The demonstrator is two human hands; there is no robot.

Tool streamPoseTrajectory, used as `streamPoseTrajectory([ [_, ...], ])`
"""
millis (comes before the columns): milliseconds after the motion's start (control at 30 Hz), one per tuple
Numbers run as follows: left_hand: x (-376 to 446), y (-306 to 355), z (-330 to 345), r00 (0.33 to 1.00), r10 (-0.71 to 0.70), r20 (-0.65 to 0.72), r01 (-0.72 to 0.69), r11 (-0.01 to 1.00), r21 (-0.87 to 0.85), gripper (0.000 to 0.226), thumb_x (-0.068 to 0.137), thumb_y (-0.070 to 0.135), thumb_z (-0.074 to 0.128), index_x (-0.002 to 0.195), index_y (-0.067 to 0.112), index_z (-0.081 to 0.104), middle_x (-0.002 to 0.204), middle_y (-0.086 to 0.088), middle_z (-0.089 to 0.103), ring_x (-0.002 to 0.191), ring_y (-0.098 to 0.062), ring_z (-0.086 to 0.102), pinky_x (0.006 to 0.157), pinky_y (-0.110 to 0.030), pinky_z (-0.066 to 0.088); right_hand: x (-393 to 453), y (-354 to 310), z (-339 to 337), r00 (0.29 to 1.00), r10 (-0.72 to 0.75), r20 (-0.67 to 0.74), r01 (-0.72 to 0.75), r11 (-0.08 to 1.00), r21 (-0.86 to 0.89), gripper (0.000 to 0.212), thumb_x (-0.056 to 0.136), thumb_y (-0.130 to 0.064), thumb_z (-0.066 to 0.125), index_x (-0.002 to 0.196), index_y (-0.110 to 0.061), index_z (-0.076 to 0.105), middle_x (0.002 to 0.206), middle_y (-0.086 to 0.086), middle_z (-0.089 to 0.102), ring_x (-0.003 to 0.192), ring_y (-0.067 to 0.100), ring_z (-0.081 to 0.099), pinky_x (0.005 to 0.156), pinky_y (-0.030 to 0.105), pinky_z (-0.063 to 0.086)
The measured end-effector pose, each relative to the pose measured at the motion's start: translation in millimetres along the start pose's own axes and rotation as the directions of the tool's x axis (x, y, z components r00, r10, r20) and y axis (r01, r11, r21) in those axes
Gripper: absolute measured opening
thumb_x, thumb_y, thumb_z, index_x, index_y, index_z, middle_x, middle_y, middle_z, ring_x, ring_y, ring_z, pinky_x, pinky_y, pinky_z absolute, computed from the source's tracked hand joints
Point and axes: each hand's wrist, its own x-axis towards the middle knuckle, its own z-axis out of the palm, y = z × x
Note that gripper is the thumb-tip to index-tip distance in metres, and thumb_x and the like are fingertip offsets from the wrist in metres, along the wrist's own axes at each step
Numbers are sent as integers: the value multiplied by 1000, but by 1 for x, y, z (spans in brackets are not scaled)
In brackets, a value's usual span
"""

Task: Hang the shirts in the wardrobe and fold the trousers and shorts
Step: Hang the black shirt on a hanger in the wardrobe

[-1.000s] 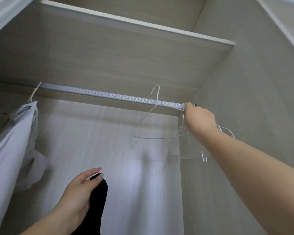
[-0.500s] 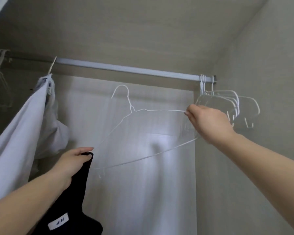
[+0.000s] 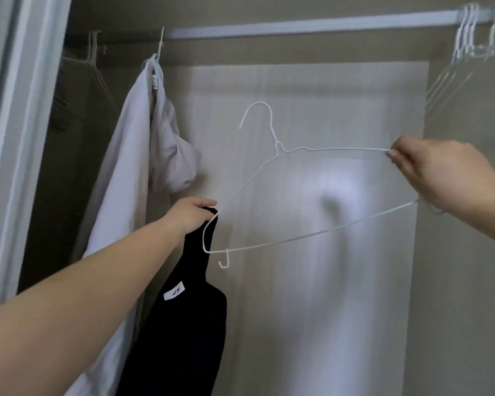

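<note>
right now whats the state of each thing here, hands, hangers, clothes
white wire hanger: off the rail, held in the air, empty
right hand: pinching the hanger's right end
left hand: gripping the black garment's top, at the hanger's left end
black garment with a white label: hanging from the left hand, not yet on the hanger
pale grey shirt: hung on the rail
spare white hangers: hooked on the rail, empty

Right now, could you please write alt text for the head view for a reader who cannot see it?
Inside an open wardrobe, the right hand holds a white wire hanger by one end while the left hand grips a black shirt at its other end. A pale shirt and spare hangers hang from the rail above.
</note>
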Motion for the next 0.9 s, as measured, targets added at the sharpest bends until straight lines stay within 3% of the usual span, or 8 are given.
streamPoseTrajectory([
  [100,-1,-3,0,1000,-26,15,26,999,23,37,88,0,58,123,9,63,106,-8,65,89,-15,58,54,1,40,-6,-8,10,1000,24,-1,-24,1000,19,31,97,-38,38,87,-13,52,75,15,60,67,39,59,53,33,33],
  [267,-7,5,12,993,-110,46,114,990,-89,23,90,12,58,110,15,67,81,-2,61,66,-13,55,55,-17,44,-18,-32,20,1000,22,-6,-21,996,86,31,96,-39,38,84,-14,53,64,3,51,58,35,57,51,32,37],
  [433,-17,22,27,976,-153,152,183,961,-208,13,90,30,56,91,17,61,44,7,48,42,-10,44,57,-24,34,-22,-46,36,1000,-6,0,6,995,95,34,98,-39,37,91,-13,58,76,7,61,64,34,56,49,29,28],
  [533,-16,26,30,970,-119,211,165,963,-214,38,89,46,58,118,21,61,84,5,60,81,-14,59,78,-29,43,-34,-53,46,1000,11,9,-12,991,134,32,97,-39,38,91,-15,58,76,5,62,65,34,56,51,29,33],
  [600,-16,29,33,967,-94,237,129,983,-134,47,87,57,56,122,26,61,132,2,52,125,-18,48,103,-38,36,-42,-60,49,1000,14,20,-18,986,165,32,97,-39,37,91,-16,58,77,4,62,63,33,56,52,30,35],
  [633,-17,29,36,968,-80,238,107,989,-105,44,87,59,54,114,27,65,142,0,45,134,-18,39,107,-41,30,-45,-64,51,999,14,38,-21,983,183,32,97,-39,37,91,-17,58,76,3,62,59,31,54,52,30,35],
  [767,-18,26,42,986,-60,159,74,993,-87,35,92,51,54,78,21,64,125,-2,48,129,-18,40,107,-37,30,-52,-70,50,995,-30,100,2,962,273,31,97,-37,38,97,-18,63,72,-4,54,52,21,50,54,30,38],
  [900,-10,18,48,992,-48,120,62,991,-119,27,97,39,51,92,18,67,116,3,44,111,-13,39,103,-34,32,-50,-72,48,918,-380,-118,384,923,12,42,90,-32,48,120,-6,62,110,14,63,99,36,61,80,44,45],
])
